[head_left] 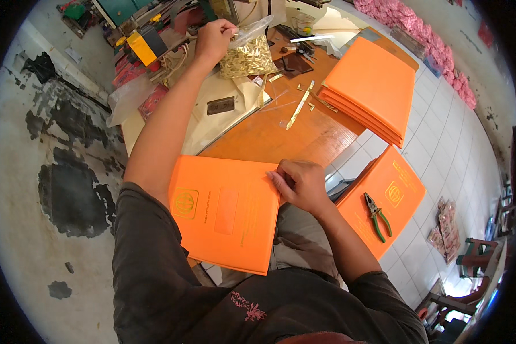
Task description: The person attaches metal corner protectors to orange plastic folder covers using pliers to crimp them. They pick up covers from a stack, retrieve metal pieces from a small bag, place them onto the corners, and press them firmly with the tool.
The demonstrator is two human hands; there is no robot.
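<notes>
Gleaming gold metal corner clips (245,62) crammed into a crinkly clear plastic bag (258,30) at twelve, smooth varnished-looking wooden tabletop (281,140) at one, metal-headed pliers (373,208) at four, smooth plastic-looking orange folder (243,206) at seven, rough flaking wall (11,172) at nine!

patchy wall (57,246), white tiled floor (453,166)

Workshop with pliers (375,211), stacked folders (372,83)

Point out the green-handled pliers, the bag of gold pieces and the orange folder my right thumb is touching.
Green-handled pliers (375,211), head view: near the pivot.
Bag of gold pieces (245,58), head view: its filled middle.
Orange folder (226,212), head view: the middle of its cover.
</notes>
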